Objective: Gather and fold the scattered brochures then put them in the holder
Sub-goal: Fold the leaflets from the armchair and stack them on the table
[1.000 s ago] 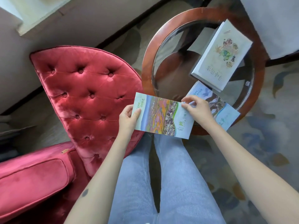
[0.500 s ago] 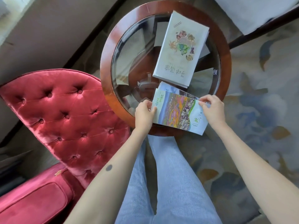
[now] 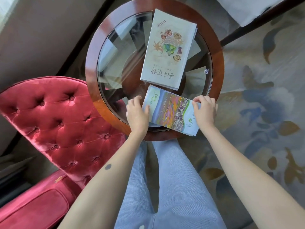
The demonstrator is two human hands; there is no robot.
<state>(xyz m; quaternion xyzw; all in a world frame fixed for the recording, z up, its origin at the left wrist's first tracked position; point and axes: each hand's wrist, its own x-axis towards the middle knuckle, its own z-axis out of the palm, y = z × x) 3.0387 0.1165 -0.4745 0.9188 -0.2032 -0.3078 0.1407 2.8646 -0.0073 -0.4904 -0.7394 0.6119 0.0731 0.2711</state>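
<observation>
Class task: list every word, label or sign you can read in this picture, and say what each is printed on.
"自然": on the landscape brochure, beside the right hand.
Its small green lines: too small.
Brush title on the pale booklet: upside down, unreadable.
Oval stamp on the table glass: too small.

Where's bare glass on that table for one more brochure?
Best patch: the left glass, between the rim and the booklet. A narrower strip lies right of the booklet, up to the rim. The near edge is crowded: the left hand and right hand hold the brochure there.
</observation>
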